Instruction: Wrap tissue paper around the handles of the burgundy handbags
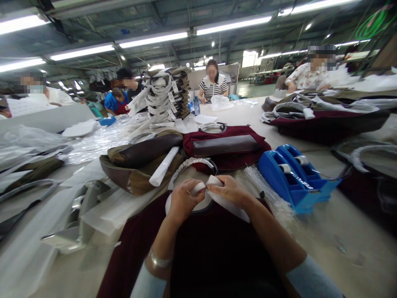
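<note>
Both my hands meet above a dark maroon bag (145, 231) lying on the table close to me. My left hand (185, 198) pinches one end of a strip of thin white wrapping foam (231, 205). Fingers of my right hand (231, 189) are closed on the same white foam, which trails down below that hand. Whether it is one piece or two between the hands I cannot tell. Just beyond them arches a bag handle (190, 162) wrapped in white. A rolled white sheet (164, 166) rests on an olive and brown bag (139, 155) to the left.
A blue tape dispenser (291, 178) stands at right, a grey one (77, 215) at left. Another maroon bag (228, 145) lies ahead. Stacked bags (167, 93) rise behind; more bags (325, 120) pile up at right. Several co-workers, one in a striped shirt (213, 87), are around the table.
</note>
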A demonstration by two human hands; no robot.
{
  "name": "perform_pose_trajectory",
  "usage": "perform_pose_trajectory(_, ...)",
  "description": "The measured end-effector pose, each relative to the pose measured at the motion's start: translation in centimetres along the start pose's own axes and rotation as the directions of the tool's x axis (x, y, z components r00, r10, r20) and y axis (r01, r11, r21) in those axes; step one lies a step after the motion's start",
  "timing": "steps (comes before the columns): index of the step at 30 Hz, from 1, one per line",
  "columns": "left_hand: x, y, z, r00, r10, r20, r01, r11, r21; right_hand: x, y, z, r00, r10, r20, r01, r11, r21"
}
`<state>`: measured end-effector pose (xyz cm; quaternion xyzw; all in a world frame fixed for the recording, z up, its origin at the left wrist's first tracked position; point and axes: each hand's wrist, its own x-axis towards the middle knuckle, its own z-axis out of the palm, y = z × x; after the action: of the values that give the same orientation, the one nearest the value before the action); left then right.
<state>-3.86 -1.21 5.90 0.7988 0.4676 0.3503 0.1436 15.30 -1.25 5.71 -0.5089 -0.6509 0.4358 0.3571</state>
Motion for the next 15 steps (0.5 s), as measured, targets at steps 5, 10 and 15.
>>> perform_pose_trajectory(5, 0.08, -0.19, -0.21, 0.998, 0.023, 0.051, -0.025, 0.999, 0.030, -0.11, 0.30, -0.57, 0.994, -0.110, -0.011, 0.102, 0.956, -0.274)
perform_pose_trajectory(10, -0.17, 0.26, -0.32, 0.991, 0.025, 0.135, -0.024, 1.000, -0.005, -0.11, 0.77, -0.45, 0.994, -0.110, -0.025, 0.092, 0.920, -0.381)
perform_pose_trajectory(15, -0.33, 0.21, -0.39, 0.989, -0.019, 0.146, 0.025, 0.999, -0.037, -0.09, 0.39, -0.16, 0.991, -0.123, -0.045, 0.099, 0.930, -0.354)
